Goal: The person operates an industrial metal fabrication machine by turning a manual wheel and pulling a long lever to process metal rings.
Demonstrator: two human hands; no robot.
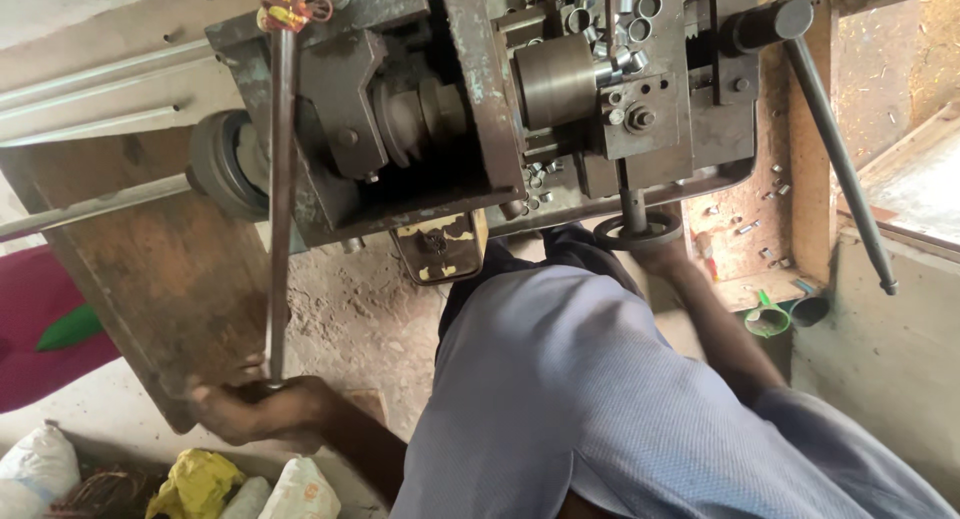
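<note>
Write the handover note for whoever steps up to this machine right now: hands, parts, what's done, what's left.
Left hand: closed around the lower end of the long dark metal lever rod.
Right hand: at the small round black handwheel under the grey metal machine; grip partly hidden.
Short silver metal rings lie heaped on the machine top; a few more on the wooden shelf.
How many are finished or left cannot be told.

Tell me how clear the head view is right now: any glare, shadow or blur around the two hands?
Head view: daylight from the right washes out the ledge; the machine is sharp but its middle recess sits in deep shadow; the left hand on the long rod is evenly lit and slightly soft; the right hand at the small handwheel is dim.
</note>
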